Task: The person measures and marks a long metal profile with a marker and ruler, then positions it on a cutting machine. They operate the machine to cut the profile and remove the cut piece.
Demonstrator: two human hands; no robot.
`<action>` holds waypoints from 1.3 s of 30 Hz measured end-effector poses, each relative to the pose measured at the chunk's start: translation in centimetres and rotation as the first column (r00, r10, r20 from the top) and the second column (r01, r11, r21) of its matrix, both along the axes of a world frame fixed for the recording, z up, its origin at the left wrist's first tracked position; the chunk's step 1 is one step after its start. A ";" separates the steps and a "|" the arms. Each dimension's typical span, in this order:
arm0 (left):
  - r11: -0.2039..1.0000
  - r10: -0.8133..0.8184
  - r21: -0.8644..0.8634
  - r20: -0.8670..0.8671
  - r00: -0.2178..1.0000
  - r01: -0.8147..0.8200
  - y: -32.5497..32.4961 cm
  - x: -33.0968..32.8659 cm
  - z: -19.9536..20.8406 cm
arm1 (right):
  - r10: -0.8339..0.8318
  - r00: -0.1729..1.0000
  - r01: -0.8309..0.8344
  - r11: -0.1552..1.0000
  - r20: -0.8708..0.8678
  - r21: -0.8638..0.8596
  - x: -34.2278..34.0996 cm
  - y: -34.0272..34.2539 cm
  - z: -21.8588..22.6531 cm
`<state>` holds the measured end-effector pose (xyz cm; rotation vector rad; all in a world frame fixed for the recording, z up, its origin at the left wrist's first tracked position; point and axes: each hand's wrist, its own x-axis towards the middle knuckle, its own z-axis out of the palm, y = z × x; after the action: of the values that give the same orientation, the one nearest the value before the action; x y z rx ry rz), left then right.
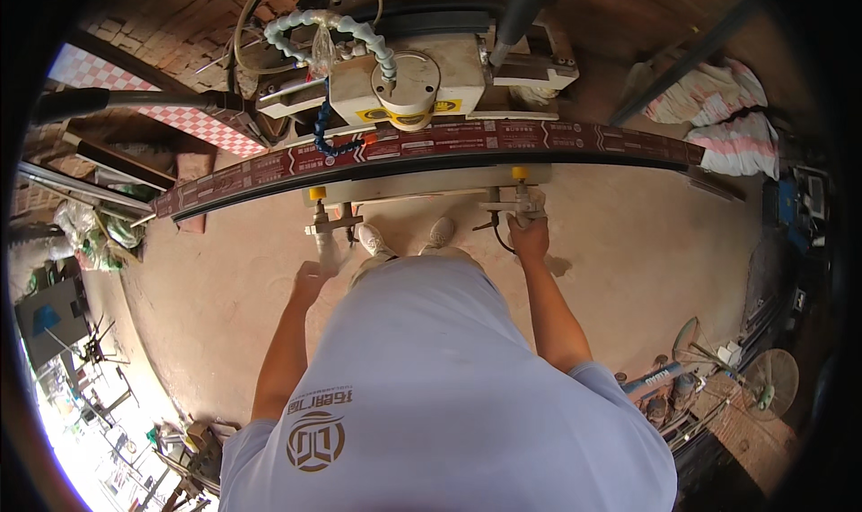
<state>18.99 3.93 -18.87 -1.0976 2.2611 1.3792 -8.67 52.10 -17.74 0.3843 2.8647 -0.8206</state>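
Observation:
A long metal profile (pixel 422 144) with dark red printed film lies across the machine (pixel 431 81), its black edge facing me. Below it, two grey clamps (pixel 327 228) with yellow caps stick out from the machine's front. My right hand (pixel 530 235) is closed round the lower part of the right clamp (pixel 519 205), beside a thin black hose. My left hand (pixel 311 278) is closed just under the left clamp, next to a pale, smeared, see-through shape (pixel 330 253); what its fingers hold is not clear.
Jointed coolant hoses (pixel 359 31) curl over the machine head. White sacks (pixel 718 108) lie at the far right. Bars and plastic bags (pixel 99 233) crowd the left. A round fan (pixel 768 382) stands at the lower right. My shoes (pixel 440 232) are below the machine.

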 end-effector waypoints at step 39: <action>0.914 0.388 0.370 -0.667 0.637 -0.169 -10.1 -35.2 21.3 | 0.650 0.378 -0.920 0.182 -0.659 -0.348 -15.6 -29.1 41.1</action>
<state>-16.17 -6.17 2.45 -0.9204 2.2890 2.5716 -24.25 23.02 23.39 -1.4501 2.0834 -1.6214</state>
